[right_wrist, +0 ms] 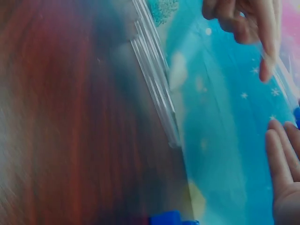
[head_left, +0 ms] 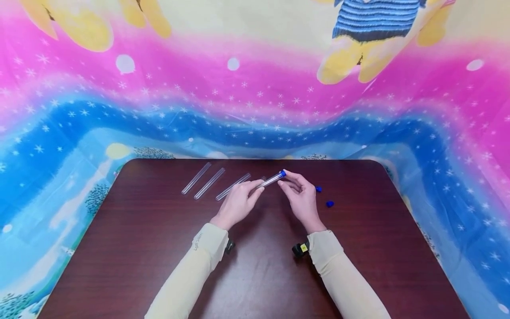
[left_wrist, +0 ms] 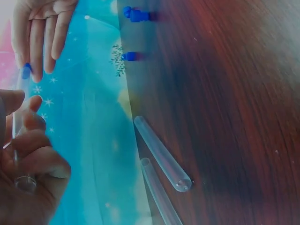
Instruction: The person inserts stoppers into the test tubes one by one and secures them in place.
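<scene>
My left hand (head_left: 237, 200) grips a clear test tube (head_left: 271, 180), its fingers curled round the lower part. The tube is tilted, mouth end up and to the right, with a blue cap (head_left: 283, 173) on that end. Thumb and index finger of my right hand (head_left: 301, 195) are at the cap and seem to pinch it. In the left wrist view, the tube's rounded bottom (left_wrist: 25, 184) sticks out below my left fingers. The right wrist view has the blue cap (right_wrist: 297, 116) at its edge, beside my right fingers (right_wrist: 277, 157).
On the brown table (head_left: 259, 274), test tubes (head_left: 209, 183) lie slanted left of my hands, one partly behind my left hand. Loose blue caps (head_left: 330, 204) lie right of my right hand. A patterned cloth (head_left: 239, 110) hangs behind the table and along its sides.
</scene>
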Demonstrator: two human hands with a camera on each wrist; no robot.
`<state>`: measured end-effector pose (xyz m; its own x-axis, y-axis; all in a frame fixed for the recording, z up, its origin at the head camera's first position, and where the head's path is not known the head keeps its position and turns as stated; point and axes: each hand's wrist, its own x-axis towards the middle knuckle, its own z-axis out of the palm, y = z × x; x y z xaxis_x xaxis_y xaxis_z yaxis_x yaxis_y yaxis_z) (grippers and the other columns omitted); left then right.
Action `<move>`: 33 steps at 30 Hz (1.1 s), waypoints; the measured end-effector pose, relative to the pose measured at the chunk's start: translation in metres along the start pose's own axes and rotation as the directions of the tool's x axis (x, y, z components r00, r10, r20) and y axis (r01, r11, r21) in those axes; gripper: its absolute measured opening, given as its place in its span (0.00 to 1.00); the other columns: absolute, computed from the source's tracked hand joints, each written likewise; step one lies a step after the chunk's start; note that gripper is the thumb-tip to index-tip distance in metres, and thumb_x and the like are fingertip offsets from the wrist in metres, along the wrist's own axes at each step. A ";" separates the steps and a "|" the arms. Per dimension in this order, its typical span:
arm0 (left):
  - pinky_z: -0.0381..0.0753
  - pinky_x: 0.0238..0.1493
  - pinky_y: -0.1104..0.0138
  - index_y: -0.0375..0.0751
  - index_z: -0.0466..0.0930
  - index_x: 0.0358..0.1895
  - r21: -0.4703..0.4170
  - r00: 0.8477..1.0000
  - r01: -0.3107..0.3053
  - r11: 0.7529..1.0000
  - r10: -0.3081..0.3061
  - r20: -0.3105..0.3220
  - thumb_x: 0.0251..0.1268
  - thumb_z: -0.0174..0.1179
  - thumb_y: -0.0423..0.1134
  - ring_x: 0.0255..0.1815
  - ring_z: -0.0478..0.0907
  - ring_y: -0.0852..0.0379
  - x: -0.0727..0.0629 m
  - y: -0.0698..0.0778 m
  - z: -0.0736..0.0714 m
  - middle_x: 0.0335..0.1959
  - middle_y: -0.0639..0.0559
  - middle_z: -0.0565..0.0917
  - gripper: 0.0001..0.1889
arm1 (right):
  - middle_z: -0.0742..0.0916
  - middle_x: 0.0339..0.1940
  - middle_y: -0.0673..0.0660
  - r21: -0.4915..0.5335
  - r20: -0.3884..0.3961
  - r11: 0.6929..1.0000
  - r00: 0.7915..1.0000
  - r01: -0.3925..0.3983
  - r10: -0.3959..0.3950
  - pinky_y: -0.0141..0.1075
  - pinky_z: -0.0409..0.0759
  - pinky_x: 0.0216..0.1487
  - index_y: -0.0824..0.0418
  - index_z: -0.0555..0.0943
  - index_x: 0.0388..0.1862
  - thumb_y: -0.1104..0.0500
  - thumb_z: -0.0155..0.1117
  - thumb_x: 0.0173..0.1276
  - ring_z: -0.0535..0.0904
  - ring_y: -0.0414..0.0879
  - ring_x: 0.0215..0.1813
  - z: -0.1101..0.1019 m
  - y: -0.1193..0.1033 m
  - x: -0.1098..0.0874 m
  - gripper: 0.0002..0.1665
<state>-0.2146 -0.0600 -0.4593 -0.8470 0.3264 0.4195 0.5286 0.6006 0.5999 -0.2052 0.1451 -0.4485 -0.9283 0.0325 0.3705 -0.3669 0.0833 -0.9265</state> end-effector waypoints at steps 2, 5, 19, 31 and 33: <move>0.79 0.42 0.61 0.42 0.85 0.59 -0.018 1.000 0.029 0.999 -0.030 -0.011 0.75 0.62 0.41 0.36 0.80 0.56 -0.001 -0.003 -0.001 0.46 0.51 0.88 0.15 | 0.85 0.56 0.67 -0.061 0.045 0.998 0.999 0.021 -0.019 0.47 0.79 0.57 0.69 0.80 0.64 0.69 0.69 0.69 0.83 0.63 0.55 -0.002 -0.007 0.000 0.24; 0.77 0.36 0.62 0.48 0.85 0.59 -0.025 0.996 0.075 0.997 -0.076 -0.053 0.75 0.62 0.43 0.31 0.76 0.58 -0.002 -0.006 -0.003 0.39 0.55 0.85 0.14 | 0.83 0.60 0.67 -0.123 0.088 0.991 0.995 0.053 -0.042 0.55 0.74 0.63 0.68 0.78 0.66 0.67 0.69 0.70 0.79 0.65 0.61 -0.007 -0.010 0.002 0.26; 0.75 0.35 0.62 0.50 0.87 0.57 -0.054 0.972 0.133 0.990 -0.141 -0.186 0.72 0.65 0.43 0.32 0.74 0.56 -0.004 -0.019 -0.019 0.37 0.52 0.78 0.14 | 0.82 0.63 0.65 -0.215 0.071 0.976 0.997 0.016 -0.001 0.58 0.69 0.66 0.63 0.76 0.70 0.63 0.67 0.73 0.76 0.63 0.66 -0.023 -0.008 0.001 0.27; 0.71 0.36 0.59 0.43 0.88 0.54 0.008 0.943 0.156 0.988 -0.147 -0.299 0.69 0.68 0.39 0.33 0.76 0.49 -0.006 -0.035 -0.044 0.32 0.53 0.79 0.13 | 0.81 0.65 0.65 -0.279 0.058 0.960 0.998 -0.017 0.035 0.58 0.69 0.66 0.59 0.75 0.71 0.60 0.68 0.73 0.74 0.62 0.68 -0.036 0.008 0.002 0.29; 0.70 0.35 0.59 0.44 0.89 0.53 0.014 0.937 0.167 0.986 -0.154 -0.314 0.68 0.68 0.39 0.32 0.75 0.50 -0.008 -0.038 -0.049 0.31 0.52 0.78 0.13 | 0.81 0.65 0.63 -0.289 0.056 0.957 0.997 -0.026 0.045 0.57 0.68 0.67 0.57 0.75 0.72 0.59 0.68 0.73 0.74 0.60 0.69 -0.039 0.018 0.003 0.29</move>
<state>-0.2253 -0.1215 -0.4522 -0.8575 -0.0160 0.5142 0.3785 0.6573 0.6517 -0.2127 0.1856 -0.4615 -0.9457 -0.0199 0.3245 -0.3089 0.3664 -0.8777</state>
